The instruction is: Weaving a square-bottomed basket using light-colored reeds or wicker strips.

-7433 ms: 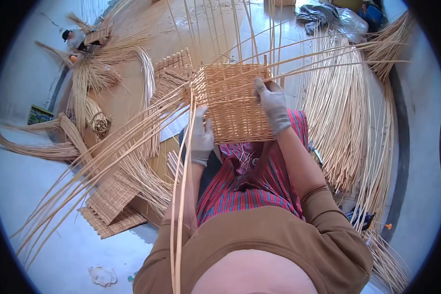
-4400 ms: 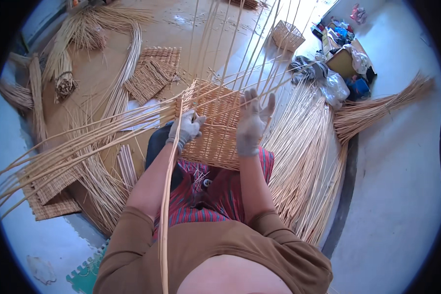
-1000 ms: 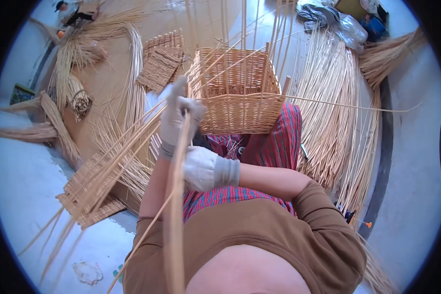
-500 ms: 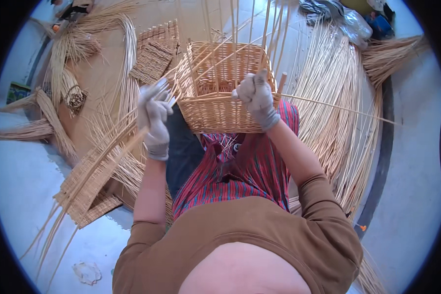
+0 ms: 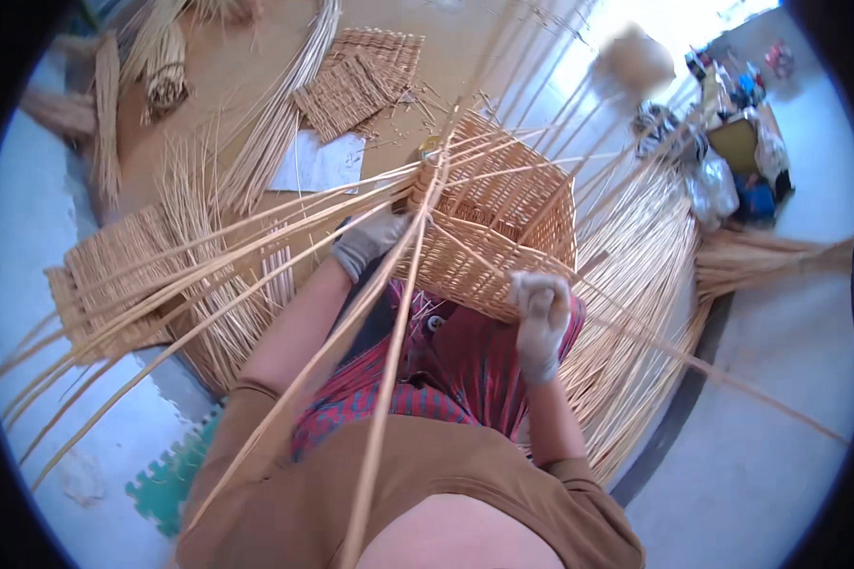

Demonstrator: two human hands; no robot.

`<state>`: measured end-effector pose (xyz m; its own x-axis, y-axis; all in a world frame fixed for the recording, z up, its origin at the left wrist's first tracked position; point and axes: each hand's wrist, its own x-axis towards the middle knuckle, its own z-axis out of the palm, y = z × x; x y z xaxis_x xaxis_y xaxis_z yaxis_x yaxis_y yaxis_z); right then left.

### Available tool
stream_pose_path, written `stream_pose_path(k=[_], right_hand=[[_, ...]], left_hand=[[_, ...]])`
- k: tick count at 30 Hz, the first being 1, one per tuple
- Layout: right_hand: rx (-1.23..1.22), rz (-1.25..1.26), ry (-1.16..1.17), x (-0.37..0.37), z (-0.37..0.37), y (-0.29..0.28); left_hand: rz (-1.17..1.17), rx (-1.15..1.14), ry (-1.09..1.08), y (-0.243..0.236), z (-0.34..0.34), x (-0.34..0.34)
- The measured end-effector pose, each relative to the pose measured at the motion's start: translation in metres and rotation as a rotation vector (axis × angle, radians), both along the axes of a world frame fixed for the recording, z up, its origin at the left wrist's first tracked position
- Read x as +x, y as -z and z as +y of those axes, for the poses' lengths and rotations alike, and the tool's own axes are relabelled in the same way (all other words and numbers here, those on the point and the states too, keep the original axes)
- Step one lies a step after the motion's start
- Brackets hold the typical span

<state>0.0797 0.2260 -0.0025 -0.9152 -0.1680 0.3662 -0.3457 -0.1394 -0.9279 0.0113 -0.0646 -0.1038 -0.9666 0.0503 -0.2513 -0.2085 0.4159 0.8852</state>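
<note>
A wicker basket (image 5: 465,270), turned with one corner toward my left side, rests over my lap with its long stakes still standing out. My left hand (image 5: 370,245), in a pale work glove, is against the basket's left corner. Its fingers are hidden behind the canes and blurred. My right hand (image 5: 541,318), gloved too, is closed at the near right corner of the basket, its fingers curled on the wall. Long loose canes (image 5: 218,261) fan from the left corner, and two pass down in front of my body. One cane (image 5: 712,368) sticks out past my right hand.
Bundled canes (image 5: 166,81) lie at far left, and a wide spread of canes (image 5: 636,313) covers the floor on the right. Woven panels (image 5: 351,95) lie beyond the basket; another woven panel (image 5: 123,266) is at left. A green foam mat (image 5: 176,474) shows at lower left.
The view has swung to the right. The basket has turned, its left corner now facing me with canes fanning out. My left hand has gone from raised beside the basket to its left corner.
</note>
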Motion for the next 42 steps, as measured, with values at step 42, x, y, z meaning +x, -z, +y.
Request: stream_pose_path(k=[42], right_hand=[[0.214,0.043,0.272,0.034,-0.045,-0.003]], left_hand=[[0.500,0.424,-0.502,-0.031,0.074,0.001]])
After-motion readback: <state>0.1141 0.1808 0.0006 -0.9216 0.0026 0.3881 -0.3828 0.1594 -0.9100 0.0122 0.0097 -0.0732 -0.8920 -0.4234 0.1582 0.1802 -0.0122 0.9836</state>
